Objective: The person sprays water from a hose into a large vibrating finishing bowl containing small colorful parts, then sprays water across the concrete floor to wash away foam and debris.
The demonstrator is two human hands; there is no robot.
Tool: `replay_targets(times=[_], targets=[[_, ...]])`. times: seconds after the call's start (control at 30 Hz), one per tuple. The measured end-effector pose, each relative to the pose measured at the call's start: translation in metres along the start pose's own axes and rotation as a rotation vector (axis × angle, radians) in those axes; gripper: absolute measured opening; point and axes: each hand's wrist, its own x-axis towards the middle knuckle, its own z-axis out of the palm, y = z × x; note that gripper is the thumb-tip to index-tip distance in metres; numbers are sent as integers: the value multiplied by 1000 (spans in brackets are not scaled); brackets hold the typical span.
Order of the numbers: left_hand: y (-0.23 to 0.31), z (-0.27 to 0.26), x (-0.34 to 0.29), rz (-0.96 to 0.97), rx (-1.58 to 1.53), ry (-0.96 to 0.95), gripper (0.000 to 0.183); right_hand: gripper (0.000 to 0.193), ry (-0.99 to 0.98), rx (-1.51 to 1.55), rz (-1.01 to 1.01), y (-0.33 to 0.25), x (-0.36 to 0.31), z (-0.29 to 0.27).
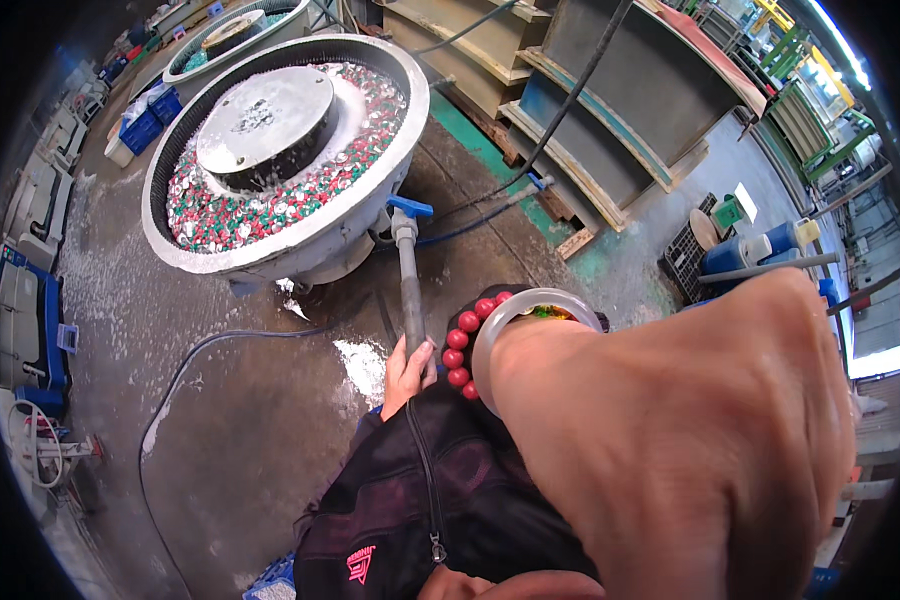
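Observation:
My left hand point(407, 376) is closed round the lower end of a grey pipe point(412, 285). A valve with a blue handle point(410, 207) tops this pipe, against the side of a round vibratory finishing tub point(420, 110); whether the two are joined I cannot tell. Small red, green and silvery pieces point(260, 222) fill the tub's ring round a flat grey centre disc point(267, 118). My right hand point(680, 420) is raised very close, its back toward me and its fingers hidden. A pale bangle point(485, 345) and red beads point(457, 340) circle that wrist.
A second round tub point(185, 62) stands behind at the left. A dark hose point(160, 420) crosses the wet floor. Blue crates point(153, 118) sit left of the tub. Large metal bins point(630, 90) stand at the back right, with blue containers point(738, 255) nearer.

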Motion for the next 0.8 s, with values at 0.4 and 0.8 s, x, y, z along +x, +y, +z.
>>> replay_targets(times=[0.4, 0.8], targets=[[-34, -14, 9, 299, 33, 147, 27, 59, 457, -438, 561, -39, -141, -49], [7, -8, -20, 9, 12, 50, 24, 48, 1166, -545, 521, -62, -210, -31]])
